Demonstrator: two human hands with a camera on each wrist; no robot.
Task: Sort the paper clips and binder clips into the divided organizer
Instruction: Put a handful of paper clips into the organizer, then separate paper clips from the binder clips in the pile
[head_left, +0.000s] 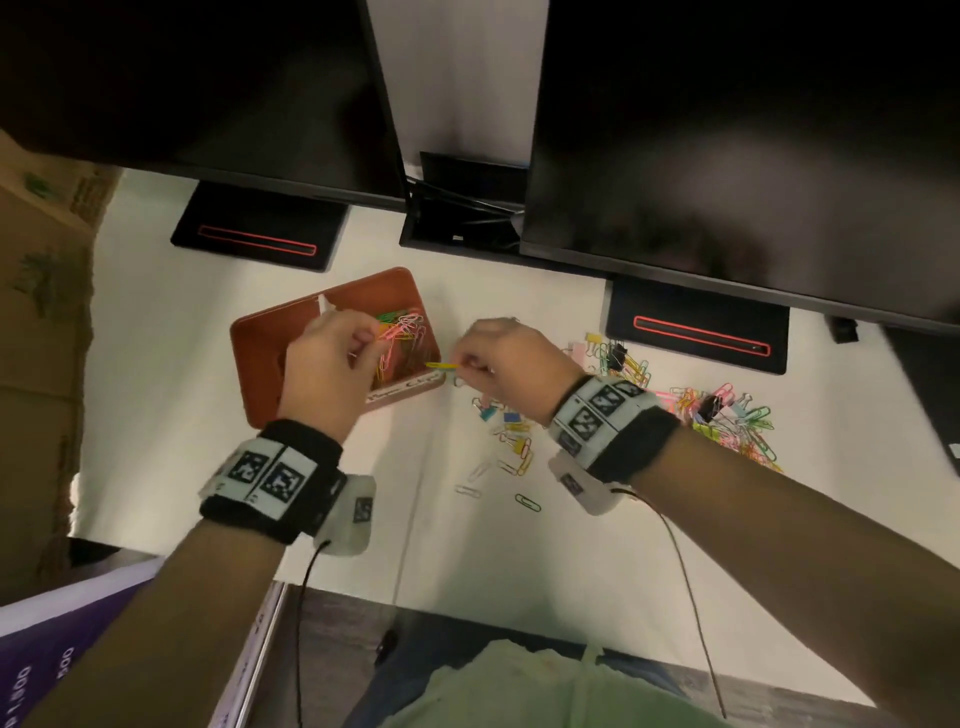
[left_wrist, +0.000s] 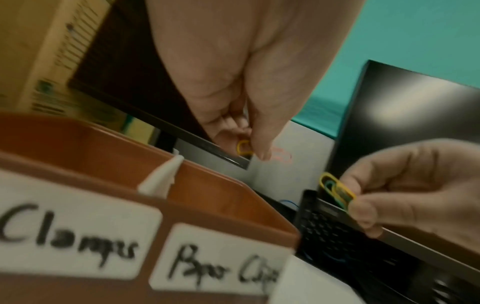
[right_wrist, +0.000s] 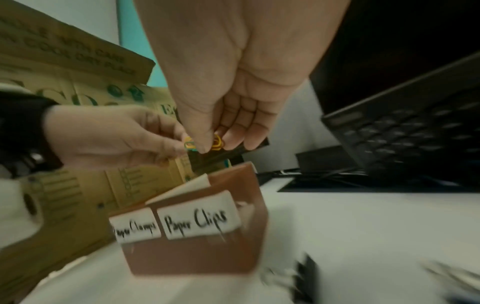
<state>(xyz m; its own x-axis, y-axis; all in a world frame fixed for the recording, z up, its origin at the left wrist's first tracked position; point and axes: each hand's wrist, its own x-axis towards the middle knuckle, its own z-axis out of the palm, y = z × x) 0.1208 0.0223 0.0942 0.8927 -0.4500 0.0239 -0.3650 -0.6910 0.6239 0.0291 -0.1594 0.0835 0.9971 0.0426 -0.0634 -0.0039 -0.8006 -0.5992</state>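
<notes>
Pinching a yellow paper clip (head_left: 442, 365), the right hand (head_left: 501, 364) hovered just beside the organizer (head_left: 260, 332)'s right wall, clip pointing left at the paper-clip compartment. From the left wrist, the left hand (left_wrist: 249, 98) pinched another. The right-wrist view showed both hands above the "Paper Clips" label (right_wrist: 197, 222).

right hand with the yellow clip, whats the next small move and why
Probably carry it a little left over the organizer rim and drop it. The right hand pinches a yellow paper clip just outside the right compartment, labelled Paper Clips, where coloured clips already lie under the left hand.
</notes>
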